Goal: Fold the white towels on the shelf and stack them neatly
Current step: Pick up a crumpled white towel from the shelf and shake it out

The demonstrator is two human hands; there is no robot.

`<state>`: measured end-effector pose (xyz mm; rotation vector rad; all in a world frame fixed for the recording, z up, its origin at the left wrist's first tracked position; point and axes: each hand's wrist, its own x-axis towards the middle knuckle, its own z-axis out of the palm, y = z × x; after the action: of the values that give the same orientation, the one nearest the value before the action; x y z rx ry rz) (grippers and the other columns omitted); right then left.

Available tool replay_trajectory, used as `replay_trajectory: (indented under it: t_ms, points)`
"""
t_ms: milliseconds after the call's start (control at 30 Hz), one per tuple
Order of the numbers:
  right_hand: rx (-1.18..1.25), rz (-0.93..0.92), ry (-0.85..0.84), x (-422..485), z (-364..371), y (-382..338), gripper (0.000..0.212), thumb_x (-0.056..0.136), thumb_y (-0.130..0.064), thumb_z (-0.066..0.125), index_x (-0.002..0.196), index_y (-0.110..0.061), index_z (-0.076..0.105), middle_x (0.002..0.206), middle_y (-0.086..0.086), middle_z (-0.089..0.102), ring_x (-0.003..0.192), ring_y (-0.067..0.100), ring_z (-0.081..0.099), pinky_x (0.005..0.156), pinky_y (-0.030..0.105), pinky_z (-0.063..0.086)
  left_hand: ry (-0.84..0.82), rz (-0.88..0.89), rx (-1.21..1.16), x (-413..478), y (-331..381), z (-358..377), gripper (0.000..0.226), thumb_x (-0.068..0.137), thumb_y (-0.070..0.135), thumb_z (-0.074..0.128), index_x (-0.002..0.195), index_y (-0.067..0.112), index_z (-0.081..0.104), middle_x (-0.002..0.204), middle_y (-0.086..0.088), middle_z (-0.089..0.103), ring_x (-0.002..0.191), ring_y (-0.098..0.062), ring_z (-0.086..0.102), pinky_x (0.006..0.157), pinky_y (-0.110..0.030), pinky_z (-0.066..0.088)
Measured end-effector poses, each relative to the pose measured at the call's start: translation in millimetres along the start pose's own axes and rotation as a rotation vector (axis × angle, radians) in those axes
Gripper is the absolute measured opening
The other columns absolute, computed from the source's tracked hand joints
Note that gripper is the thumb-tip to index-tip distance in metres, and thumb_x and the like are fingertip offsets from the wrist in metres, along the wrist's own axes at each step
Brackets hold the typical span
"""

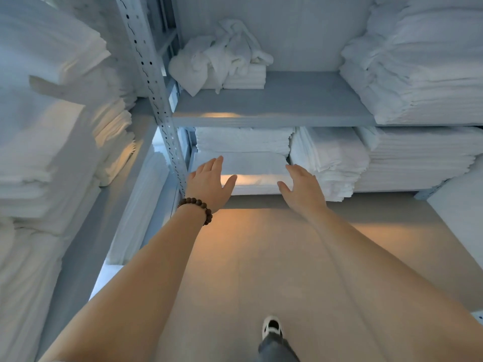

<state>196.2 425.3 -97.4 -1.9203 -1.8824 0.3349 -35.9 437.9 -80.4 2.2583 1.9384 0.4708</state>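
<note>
- The left hand (209,180) and right hand (302,188) are hanging outstretched at frame centre, one at each side of a folded towel (254,169). This is probably to square its edges or steady it from both ends.
- Both hands are lying open, with fingers straight and slightly spread and thumbs pointing inward. Neither is gripping anything, and I cannot tell whether the palms are touching the cloth.
- The towel is lying flat on a low pile at frame centre, under the shelf (274,105). It is sitting in front of a taller stack (243,139), which suggests it is being lined up as the top layer of its own pile.
- Crumpled towels (222,56) are sprawling at upper centre on the shelf, draped over a small folded pile. They are not yet folded, so work seems to be remaining.
- Tall stacks are filling the right side (418,74) and the left side (52,126) of the frame, so much of the stacking is looking done.
- A bead bracelet (197,205) is circling the left wrist, and a shoe (271,326) is showing at bottom centre.
</note>
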Motion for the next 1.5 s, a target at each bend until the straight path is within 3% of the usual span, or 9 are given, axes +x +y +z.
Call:
replay_trajectory:
  t_ms: [300, 433, 633, 1233, 1500]
  points:
    - [0.011, 0.006, -0.017, 135, 21, 33, 0.057, 0.095, -0.041, 0.044, 0.146, -0.018, 0.029, 0.154, 0.004, 0.026, 0.142, 0.021, 0.021, 0.116, 0.040, 0.020, 0.000, 0.005, -0.010, 136, 3, 35, 0.063, 0.096, 0.049, 0.036, 0.148, 0.015, 0.023, 0.153, -0.004, 0.029, 0.140, -0.021, 0.026, 0.112, -0.043, 0.023]
    - [0.013, -0.012, -0.002, 221, 13, 55, 0.057, 0.095, -0.039, 0.046, 0.144, -0.016, 0.033, 0.152, 0.007, 0.031, 0.139, 0.022, 0.028, 0.115, 0.043, 0.023, -0.008, -0.004, 0.002, 219, 20, 44, 0.063, 0.096, 0.050, 0.034, 0.148, 0.016, 0.023, 0.152, -0.003, 0.029, 0.139, -0.021, 0.028, 0.112, -0.044, 0.025]
    - [-0.015, -0.024, -0.012, 329, -5, 84, 0.056, 0.095, -0.038, 0.045, 0.144, -0.015, 0.033, 0.153, 0.008, 0.029, 0.142, 0.023, 0.023, 0.116, 0.043, 0.020, 0.027, -0.019, -0.028, 328, 45, 54, 0.063, 0.096, 0.049, 0.036, 0.148, 0.016, 0.022, 0.153, -0.003, 0.028, 0.140, -0.020, 0.026, 0.114, -0.043, 0.024]
    - [0.003, -0.036, -0.063, 513, 19, 114, 0.056, 0.095, -0.035, 0.045, 0.145, -0.014, 0.030, 0.152, 0.007, 0.029, 0.140, 0.024, 0.025, 0.115, 0.040, 0.021, 0.007, -0.038, -0.040, 516, 42, 103, 0.066, 0.094, 0.051, 0.037, 0.149, 0.017, 0.019, 0.153, -0.001, 0.027, 0.140, -0.019, 0.024, 0.113, -0.042, 0.023]
    - [-0.009, -0.055, -0.040, 623, 35, 95, 0.056, 0.094, -0.031, 0.050, 0.144, -0.012, 0.033, 0.151, 0.012, 0.031, 0.139, 0.026, 0.028, 0.114, 0.040, 0.021, -0.001, -0.051, -0.039, 620, 18, 109, 0.065, 0.094, 0.050, 0.038, 0.148, 0.018, 0.019, 0.154, -0.004, 0.026, 0.139, -0.024, 0.026, 0.110, -0.042, 0.024]
